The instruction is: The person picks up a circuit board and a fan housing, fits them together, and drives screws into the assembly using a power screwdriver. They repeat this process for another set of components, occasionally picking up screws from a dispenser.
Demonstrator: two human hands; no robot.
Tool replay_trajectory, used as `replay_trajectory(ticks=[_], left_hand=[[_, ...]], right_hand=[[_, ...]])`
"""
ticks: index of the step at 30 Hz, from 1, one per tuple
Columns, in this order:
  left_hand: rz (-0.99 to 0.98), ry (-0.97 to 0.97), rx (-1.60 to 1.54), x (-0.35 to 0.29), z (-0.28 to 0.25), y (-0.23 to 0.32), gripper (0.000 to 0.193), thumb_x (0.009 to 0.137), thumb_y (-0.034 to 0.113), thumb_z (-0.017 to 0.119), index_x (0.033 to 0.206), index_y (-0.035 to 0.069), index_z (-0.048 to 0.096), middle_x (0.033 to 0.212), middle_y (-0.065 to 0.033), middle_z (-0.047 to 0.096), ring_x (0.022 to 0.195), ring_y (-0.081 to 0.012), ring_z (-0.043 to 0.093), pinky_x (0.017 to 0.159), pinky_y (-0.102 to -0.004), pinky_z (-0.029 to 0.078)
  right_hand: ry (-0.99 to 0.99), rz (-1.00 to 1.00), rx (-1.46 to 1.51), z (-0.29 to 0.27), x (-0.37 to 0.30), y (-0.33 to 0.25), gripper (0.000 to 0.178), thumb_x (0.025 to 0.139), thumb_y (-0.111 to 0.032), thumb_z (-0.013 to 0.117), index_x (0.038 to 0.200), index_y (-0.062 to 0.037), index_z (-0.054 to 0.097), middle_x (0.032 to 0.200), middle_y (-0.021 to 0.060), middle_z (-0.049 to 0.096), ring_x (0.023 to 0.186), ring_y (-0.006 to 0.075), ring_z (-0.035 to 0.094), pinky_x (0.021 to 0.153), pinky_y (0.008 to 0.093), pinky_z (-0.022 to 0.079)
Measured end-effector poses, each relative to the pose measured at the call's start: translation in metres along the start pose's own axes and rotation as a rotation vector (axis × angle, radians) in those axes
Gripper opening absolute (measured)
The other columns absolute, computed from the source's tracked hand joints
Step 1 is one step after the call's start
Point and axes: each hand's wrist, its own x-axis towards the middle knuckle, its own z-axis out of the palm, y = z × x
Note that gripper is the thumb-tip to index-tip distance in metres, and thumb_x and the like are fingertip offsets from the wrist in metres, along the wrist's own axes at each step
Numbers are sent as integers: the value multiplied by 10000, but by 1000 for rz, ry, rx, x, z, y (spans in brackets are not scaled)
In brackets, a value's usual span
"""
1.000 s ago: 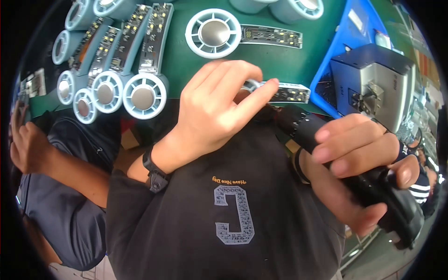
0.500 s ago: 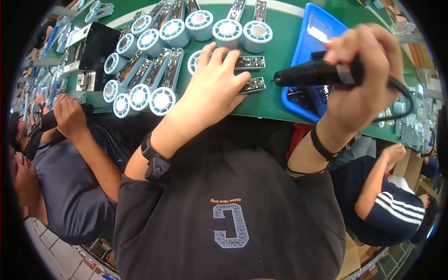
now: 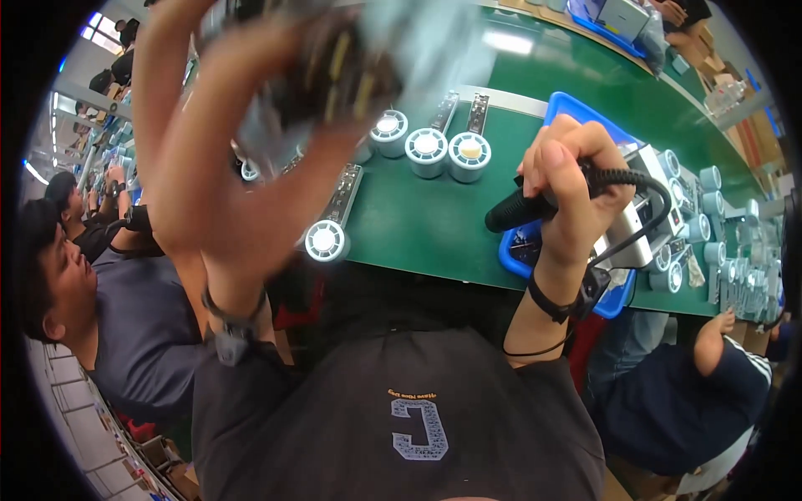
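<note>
Green tabletop runs left of the blue tray, with round pale-blue parts sitting on it. High up, left of the tray, the person's left hand holds a blurry part; above the tray, the right hand curls tight around a black tool.

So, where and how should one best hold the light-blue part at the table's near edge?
Probably by the outer wall of its round head, from the right: the head is wide and lies nearest, the circuit board behind it lies exposed, and the left hand is on the other side.
</note>
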Motion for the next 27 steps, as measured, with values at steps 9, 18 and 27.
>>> replay_trajectory(ticks=[9, 18, 27], left_hand=[[-38, -770, 340, 7, 200, -156, 225, 891, 251, 737, 996, 53, 715, 1110, -173, 675, 1075, -383, 658, 930, -538, 497], [11, -711, 209, -50, 289, -157, 508, 891, 494, 793, 1080, 28, 713, 1219, -187, 683, 1128, -375, 703, 981, -537, 536], [-184, -1047, 75, -74, 177, 13, 341, 851, 294, 823, 1049, 47, 697, 1194, -191, 723, 1147, -369, 680, 996, -470, 519]], right_hand=[[-10, -68, -6, 6, -13, -2, 166, 870, 93, 702, 818, -3, 577, 709, 64, 608, 586, 87, 539, 538, 230, 378], [-12, -164, -33, 25, -19, 16, 259, 831, 33, 740, 1042, 27, 589, 861, 135, 645, 720, 157, 603, 651, 254, 482], [96, 53, -96, 9, -48, 39, 533, 905, -324, 763, 1245, 23, 542, 937, 157, 603, 807, 227, 608, 786, 351, 530]])
